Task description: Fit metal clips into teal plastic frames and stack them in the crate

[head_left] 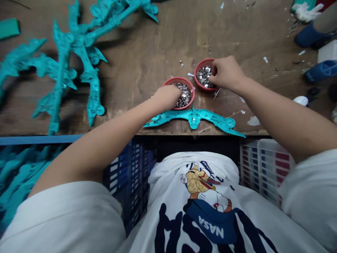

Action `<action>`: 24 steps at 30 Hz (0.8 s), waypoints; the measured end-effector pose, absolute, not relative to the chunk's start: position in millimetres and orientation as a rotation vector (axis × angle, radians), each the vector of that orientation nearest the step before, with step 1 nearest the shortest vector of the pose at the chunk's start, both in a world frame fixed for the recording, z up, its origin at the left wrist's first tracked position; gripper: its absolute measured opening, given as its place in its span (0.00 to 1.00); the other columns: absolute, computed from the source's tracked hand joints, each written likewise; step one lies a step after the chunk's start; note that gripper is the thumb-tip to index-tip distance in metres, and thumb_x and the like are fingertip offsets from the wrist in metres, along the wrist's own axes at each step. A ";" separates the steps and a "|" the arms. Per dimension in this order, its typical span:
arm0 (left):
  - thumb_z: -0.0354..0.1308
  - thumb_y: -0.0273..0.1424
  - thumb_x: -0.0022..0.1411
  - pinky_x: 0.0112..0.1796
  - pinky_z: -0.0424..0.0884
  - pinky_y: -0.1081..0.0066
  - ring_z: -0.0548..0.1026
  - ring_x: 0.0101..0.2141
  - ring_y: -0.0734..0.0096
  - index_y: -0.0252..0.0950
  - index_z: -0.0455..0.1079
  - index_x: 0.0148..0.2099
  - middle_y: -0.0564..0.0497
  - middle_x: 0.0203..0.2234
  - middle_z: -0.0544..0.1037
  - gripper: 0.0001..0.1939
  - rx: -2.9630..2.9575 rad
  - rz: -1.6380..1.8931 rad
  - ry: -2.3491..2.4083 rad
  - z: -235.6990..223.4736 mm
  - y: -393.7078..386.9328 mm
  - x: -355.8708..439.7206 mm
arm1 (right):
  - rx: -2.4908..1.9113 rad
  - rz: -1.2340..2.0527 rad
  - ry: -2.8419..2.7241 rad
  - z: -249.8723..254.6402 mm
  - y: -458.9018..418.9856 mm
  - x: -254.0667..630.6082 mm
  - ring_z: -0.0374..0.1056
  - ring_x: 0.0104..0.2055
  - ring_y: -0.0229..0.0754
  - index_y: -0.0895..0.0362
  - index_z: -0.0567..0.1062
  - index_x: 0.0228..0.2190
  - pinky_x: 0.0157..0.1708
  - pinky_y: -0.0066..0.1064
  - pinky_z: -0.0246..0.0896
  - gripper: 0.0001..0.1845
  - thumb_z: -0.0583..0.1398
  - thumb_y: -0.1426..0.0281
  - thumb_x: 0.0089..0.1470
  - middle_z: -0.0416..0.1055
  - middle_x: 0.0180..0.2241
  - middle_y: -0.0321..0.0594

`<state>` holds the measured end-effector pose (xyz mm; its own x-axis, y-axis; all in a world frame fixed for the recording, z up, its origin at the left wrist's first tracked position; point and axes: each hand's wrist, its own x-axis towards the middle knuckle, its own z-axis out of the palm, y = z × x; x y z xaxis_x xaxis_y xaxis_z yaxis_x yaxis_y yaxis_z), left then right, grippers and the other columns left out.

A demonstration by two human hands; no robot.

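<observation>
My left hand (167, 97) dips into a red plastic basket (192, 96) of small shiny metal pieces (184, 92). Its fingers are curled, with the tips hidden among the pieces. At the rim of a second red basket (200, 64), my right hand (228, 73) is closed in a pinch; whatever it may hold is too small to make out. That basket contains silvery metal pieces (203, 75) too. Just in front of both baskets, a curved turquoise plastic part (194, 118) lies along the table's near edge, apart from both hands.
Several more turquoise parts (84, 40) are piled on the wooden table (163, 45) at the left. Blue rolls or cups (321, 70) and a white round object (301, 101) stand at the right. Below the edge are a blue crate (129, 168) and a white crate (260, 165).
</observation>
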<state>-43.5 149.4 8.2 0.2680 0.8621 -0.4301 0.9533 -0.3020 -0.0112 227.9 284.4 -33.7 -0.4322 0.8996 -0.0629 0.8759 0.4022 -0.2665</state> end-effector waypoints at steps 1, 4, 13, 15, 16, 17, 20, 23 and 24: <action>0.59 0.22 0.82 0.62 0.86 0.57 0.90 0.62 0.46 0.36 0.92 0.65 0.35 0.61 0.93 0.22 2.282 -0.521 1.710 4.7 150.6 -43.2 | -1.616 0.416 -2.539 -31.7 282.4 230.0 0.85 0.60 0.60 0.56 0.91 0.52 0.76 0.59 0.80 0.09 0.72 0.72 0.73 0.93 0.54 0.53; 0.59 0.25 0.82 0.60 0.86 0.56 0.91 0.57 0.48 0.38 0.93 0.63 0.39 0.53 0.93 0.22 2.304 -0.448 1.730 -3.9 153.2 -50.1 | -1.568 0.535 -2.489 -26.9 277.9 238.5 0.83 0.59 0.54 0.57 0.90 0.58 0.76 0.53 0.77 0.15 0.71 0.76 0.74 0.94 0.51 0.46; 0.53 0.34 0.87 0.72 0.81 0.44 0.85 0.71 0.37 0.42 0.91 0.67 0.37 0.61 0.92 0.24 2.427 -0.187 1.485 17.9 150.5 -48.6 | -1.578 0.590 -2.470 -7.3 273.1 250.9 0.81 0.64 0.50 0.50 0.92 0.57 0.79 0.50 0.73 0.11 0.72 0.70 0.78 0.95 0.54 0.38; 0.51 0.34 0.89 0.80 0.74 0.41 0.79 0.80 0.38 0.44 0.90 0.70 0.40 0.70 0.90 0.26 2.540 -0.151 1.191 25.1 138.8 -35.5 | -1.564 0.633 -2.446 -0.5 270.0 248.1 0.81 0.67 0.53 0.47 0.93 0.54 0.80 0.52 0.72 0.08 0.74 0.65 0.77 0.95 0.51 0.35; 0.52 0.35 0.90 0.83 0.69 0.40 0.75 0.84 0.39 0.45 0.89 0.73 0.42 0.76 0.88 0.26 2.575 -0.149 1.034 25.3 131.3 -28.6 | -1.565 0.637 -2.436 4.0 266.7 247.2 0.81 0.67 0.54 0.47 0.93 0.53 0.80 0.52 0.72 0.07 0.73 0.66 0.77 0.95 0.52 0.35; 0.55 0.35 0.89 0.85 0.67 0.39 0.71 0.87 0.40 0.47 0.87 0.76 0.44 0.81 0.84 0.25 2.589 -0.160 0.901 22.9 123.1 -22.4 | -1.570 0.638 -2.433 8.9 261.5 247.2 0.82 0.66 0.53 0.48 0.94 0.53 0.79 0.52 0.73 0.09 0.72 0.68 0.77 0.95 0.53 0.35; 0.62 0.31 0.85 0.88 0.64 0.42 0.63 0.92 0.41 0.47 0.81 0.84 0.45 0.91 0.73 0.31 2.564 -0.236 0.731 4.4 98.9 -10.7 | -1.533 0.675 -2.415 20.2 235.4 255.2 0.85 0.60 0.52 0.53 0.94 0.54 0.75 0.51 0.78 0.13 0.69 0.73 0.76 0.95 0.55 0.40; 0.57 0.24 0.84 0.88 0.65 0.44 0.60 0.94 0.41 0.41 0.75 0.89 0.41 0.93 0.67 0.37 2.541 -0.293 0.799 -14.8 81.3 -8.7 | -1.443 0.914 -2.320 13.9 202.9 273.5 0.88 0.48 0.56 0.51 0.94 0.50 0.60 0.54 0.88 0.07 0.77 0.64 0.73 0.92 0.40 0.42; 0.55 0.22 0.85 0.88 0.66 0.43 0.59 0.94 0.40 0.39 0.73 0.90 0.39 0.94 0.66 0.38 2.536 -0.306 0.837 -18.0 77.8 -9.0 | -1.433 1.008 -2.276 7.6 193.8 280.0 0.87 0.43 0.57 0.51 0.93 0.48 0.54 0.54 0.90 0.09 0.80 0.61 0.71 0.89 0.35 0.41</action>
<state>-9.0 77.8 -18.0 0.7914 0.5077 -0.3404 0.6075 -0.7151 0.3457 280.0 193.8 7.6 -0.4751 0.8699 -0.1328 0.6830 0.2694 -0.6789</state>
